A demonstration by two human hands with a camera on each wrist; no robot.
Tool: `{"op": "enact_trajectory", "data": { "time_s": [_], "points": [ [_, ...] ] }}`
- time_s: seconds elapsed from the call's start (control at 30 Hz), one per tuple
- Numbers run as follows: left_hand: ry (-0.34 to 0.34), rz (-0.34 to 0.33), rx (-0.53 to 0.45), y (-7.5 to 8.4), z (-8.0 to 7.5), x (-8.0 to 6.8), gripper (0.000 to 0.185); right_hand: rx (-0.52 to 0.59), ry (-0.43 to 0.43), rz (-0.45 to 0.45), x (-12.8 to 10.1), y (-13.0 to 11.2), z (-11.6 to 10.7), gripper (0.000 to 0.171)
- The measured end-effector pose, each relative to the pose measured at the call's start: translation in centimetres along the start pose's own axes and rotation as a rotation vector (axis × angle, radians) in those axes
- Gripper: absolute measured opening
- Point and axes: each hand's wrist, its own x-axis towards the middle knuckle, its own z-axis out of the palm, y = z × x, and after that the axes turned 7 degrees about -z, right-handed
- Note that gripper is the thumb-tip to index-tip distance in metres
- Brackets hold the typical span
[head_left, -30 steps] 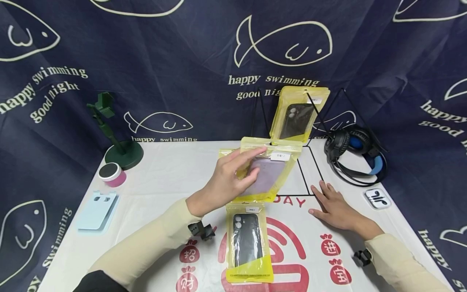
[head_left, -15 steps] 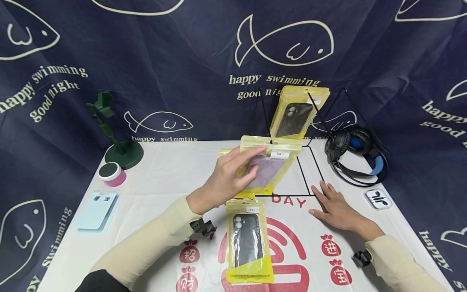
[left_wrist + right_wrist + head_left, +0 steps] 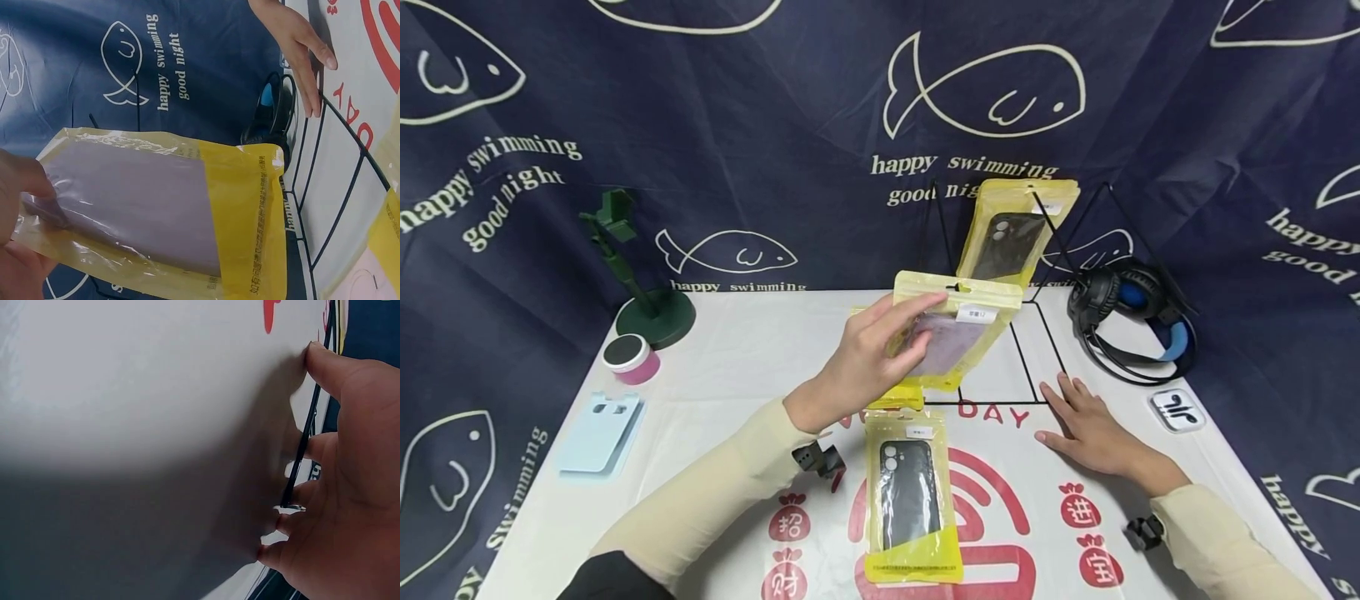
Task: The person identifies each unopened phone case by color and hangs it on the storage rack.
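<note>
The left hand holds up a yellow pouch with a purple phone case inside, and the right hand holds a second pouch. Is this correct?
Not quite. The left hand does hold the yellow pouch, but the right hand holds nothing: it rests flat on the table, as the head view shows.

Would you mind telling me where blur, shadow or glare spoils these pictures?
Head view: sharp, evenly lit, edges bowed by the wide lens. Left wrist view: glare streaks on the yellow bag; left hand soft at the edge. Right wrist view: right hand blurred, its broad shadow darkening the table.
</note>
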Motion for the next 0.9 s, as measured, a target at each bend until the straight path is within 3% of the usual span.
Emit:
{"op": "enact_trajectory", "data": {
  "time_s": [0.33, 0.9],
  "points": [
    [-0.034, -0.024, -0.005, -0.2, 0.2, -0.5, 0.045, -0.006, -0.004, 0.007, 0.0, 0.0, 0.0, 0.088],
    [0.025, 0.043, 0.044, -0.2, 0.4, -1.4, 0.045, 0.009, 0.002, 0.006, 0.0, 0.2, 0.2, 0.088]
  ]
}}
